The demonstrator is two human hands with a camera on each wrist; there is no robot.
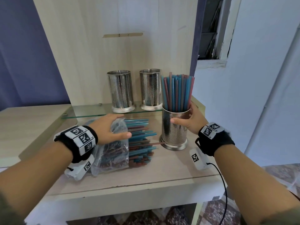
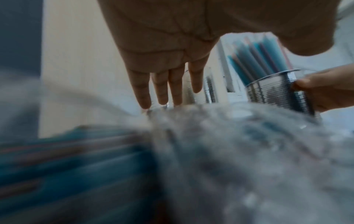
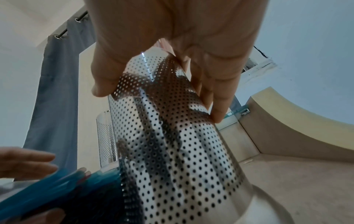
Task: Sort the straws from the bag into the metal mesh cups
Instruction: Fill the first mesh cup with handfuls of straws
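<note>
We see the right hand (image 1: 193, 120) wrapped round a perforated metal cup (image 1: 175, 127) that stands upright on the pale bench (image 1: 162, 172), thumb across its near face and fingers (image 3: 216, 97) curled behind the far side, clamped on the wall just under the rim. This cup is packed with blue and reddish straws (image 1: 177, 91) standing on end and fanning slightly above its mouth. To its left lies a clear plastic bag (image 1: 112, 153) on its side, its open end facing the cup, with a thick bundle of loose straws (image 1: 141, 140) spilling out across the bench; one reddish straw reaches almost to the cup's base. The left hand (image 1: 108, 129) rests palm-down on top of the bag, its fingers (image 2: 162, 87) straight and close together, holding nothing. The left wrist view is blurred low down, so we cannot tell the bag's detail there. Behind, on a glass shelf (image 1: 90, 111) raised just above the bench, two more mesh cups (image 1: 121, 91) stand upright side by side, apart from each other, against a wooden back panel (image 1: 113, 46).
</note>
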